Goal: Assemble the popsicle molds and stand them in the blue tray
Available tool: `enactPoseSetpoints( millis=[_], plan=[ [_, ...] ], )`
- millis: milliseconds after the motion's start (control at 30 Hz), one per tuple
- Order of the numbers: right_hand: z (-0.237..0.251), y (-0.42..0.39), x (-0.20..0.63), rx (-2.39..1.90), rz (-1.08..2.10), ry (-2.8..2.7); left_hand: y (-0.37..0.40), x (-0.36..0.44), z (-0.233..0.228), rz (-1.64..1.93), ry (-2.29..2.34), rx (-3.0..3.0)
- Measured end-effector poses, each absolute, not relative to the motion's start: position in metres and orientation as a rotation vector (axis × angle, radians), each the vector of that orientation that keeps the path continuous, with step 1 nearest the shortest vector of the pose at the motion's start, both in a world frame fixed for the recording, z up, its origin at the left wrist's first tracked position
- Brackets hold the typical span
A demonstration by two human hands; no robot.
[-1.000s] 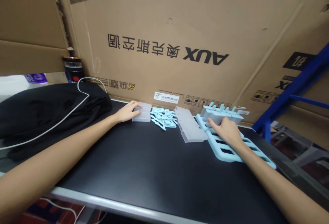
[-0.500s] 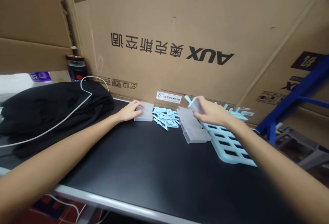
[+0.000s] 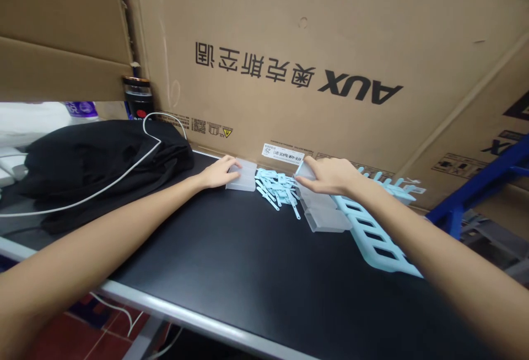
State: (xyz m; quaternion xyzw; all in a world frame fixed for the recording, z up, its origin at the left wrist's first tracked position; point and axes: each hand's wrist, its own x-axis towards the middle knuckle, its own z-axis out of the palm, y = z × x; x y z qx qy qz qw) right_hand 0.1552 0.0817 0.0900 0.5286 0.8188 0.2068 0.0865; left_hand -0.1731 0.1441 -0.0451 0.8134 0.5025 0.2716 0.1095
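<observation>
My left hand [image 3: 219,172] rests at the back of the black table [image 3: 248,272], fingers closed around a small stack of translucent plastic pieces [image 3: 246,177]. My right hand [image 3: 328,177] grips a translucent mould piece [image 3: 305,170] and holds it at the far end of a row of similar translucent pieces [image 3: 324,214]. Between the hands lies a pile of light blue plastic sticks [image 3: 276,188]. Under my right forearm, a light blue slotted rack [image 3: 374,236] lies flat on the table.
A black cloth [image 3: 82,167] with a white cable [image 3: 124,175] over it covers the table's left end. A big cardboard box [image 3: 330,46] stands along the back, with a dark cup [image 3: 138,98] beside it. A blue metal frame [image 3: 487,183] is at the right.
My right hand lifted a translucent mould piece off the blue rack and carried it left to the row of translucent pieces. My left hand stayed on its stack. The view shifted left.
</observation>
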Motion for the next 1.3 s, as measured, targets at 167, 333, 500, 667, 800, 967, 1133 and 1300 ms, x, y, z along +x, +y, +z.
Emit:
enactPoseSetpoints(
  millis=[167,333,500,667,800,967,1133,1300],
  plan=[
    [0.09,0.086,0.138,1.571,0.613,2.412,0.143,-0.173,-0.044,0.791,1.484,2.396],
    [0.094,0.083,0.138,1.636,0.431,2.442,0.143,-0.174,-0.044,0.792,1.486,2.395],
    [0.087,0.055,0.117,1.214,0.004,2.734,0.142,-0.173,-0.044,0.802,1.472,2.394],
    [0.051,0.025,0.075,0.776,0.219,3.029,0.141,-0.172,-0.043,0.813,1.471,2.4],
    [0.031,0.026,0.063,0.765,0.481,3.07,0.142,-0.173,-0.045,0.82,1.465,2.399],
    [0.023,0.044,0.057,0.809,0.618,3.058,0.143,-0.173,-0.046,0.835,1.468,2.377],
    [0.024,0.05,0.057,0.944,0.606,3.094,0.143,-0.173,-0.045,0.838,1.45,2.36],
    [0.054,0.051,0.12,1.408,0.514,3.199,0.144,-0.173,-0.044,0.868,1.43,2.305]
  ],
)
